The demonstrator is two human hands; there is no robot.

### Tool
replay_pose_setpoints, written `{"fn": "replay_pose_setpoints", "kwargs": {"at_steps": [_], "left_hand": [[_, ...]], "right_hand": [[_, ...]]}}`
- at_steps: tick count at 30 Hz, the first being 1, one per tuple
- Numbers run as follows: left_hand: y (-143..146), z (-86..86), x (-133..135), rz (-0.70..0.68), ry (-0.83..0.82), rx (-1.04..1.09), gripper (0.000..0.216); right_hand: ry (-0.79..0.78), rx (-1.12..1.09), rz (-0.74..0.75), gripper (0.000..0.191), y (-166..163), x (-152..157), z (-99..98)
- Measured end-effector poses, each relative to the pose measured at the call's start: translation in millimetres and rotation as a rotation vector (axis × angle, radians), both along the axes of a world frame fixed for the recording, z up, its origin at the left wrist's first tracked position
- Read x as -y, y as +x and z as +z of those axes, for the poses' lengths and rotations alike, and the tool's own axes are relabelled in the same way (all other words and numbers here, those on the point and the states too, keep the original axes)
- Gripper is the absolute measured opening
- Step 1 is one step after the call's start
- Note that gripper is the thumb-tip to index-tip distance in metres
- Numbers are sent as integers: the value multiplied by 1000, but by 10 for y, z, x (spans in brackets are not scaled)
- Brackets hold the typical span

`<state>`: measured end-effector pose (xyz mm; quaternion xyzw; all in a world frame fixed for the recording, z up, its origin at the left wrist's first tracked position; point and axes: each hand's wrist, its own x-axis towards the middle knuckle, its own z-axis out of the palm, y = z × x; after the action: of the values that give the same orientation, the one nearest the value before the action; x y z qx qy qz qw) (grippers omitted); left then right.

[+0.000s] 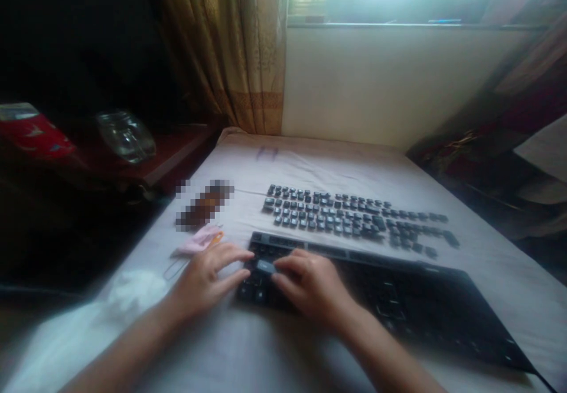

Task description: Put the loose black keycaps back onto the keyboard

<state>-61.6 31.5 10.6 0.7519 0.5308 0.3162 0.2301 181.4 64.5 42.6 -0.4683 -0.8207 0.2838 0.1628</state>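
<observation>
A black keyboard lies in front of me with most of its key area bare of keycaps. Over its left part, my right hand has thumb and forefinger at the right end of a wide greyish keycap, seemingly gripping it. My left hand is at the keyboard's left end, thumb and forefinger apart, tips just left of that keycap. A few small keycaps are on the keyboard's near left corner. Behind the keyboard, loose black keycaps lie in rows on the pale cloth.
Left of the keyboard are a pink cloth with an orange item and a pixelated dark object. White fabric is bunched at the near left. A glass jar stands on a brown wooden surface. A curtain hangs behind.
</observation>
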Motion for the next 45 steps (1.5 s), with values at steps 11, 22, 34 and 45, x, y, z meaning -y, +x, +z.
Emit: {"fn": "replay_pose_setpoints", "kwargs": {"at_steps": [11, 22, 34, 45], "left_hand": [[5, -197, 142, -16, 140, -2, 21], [31, -182, 159, 0, 59, 35, 16], [49, -152, 144, -9, 69, 53, 10], [20, -140, 146, -23, -38, 120, 15]], "right_hand": [[-12, 99, 76, 17, -168, 80, -115], [70, 65, 93, 23, -168, 104, -221], [264, -20, 89, 25, -158, 125, -296], [243, -121, 83, 20, -156, 143, -335]]}}
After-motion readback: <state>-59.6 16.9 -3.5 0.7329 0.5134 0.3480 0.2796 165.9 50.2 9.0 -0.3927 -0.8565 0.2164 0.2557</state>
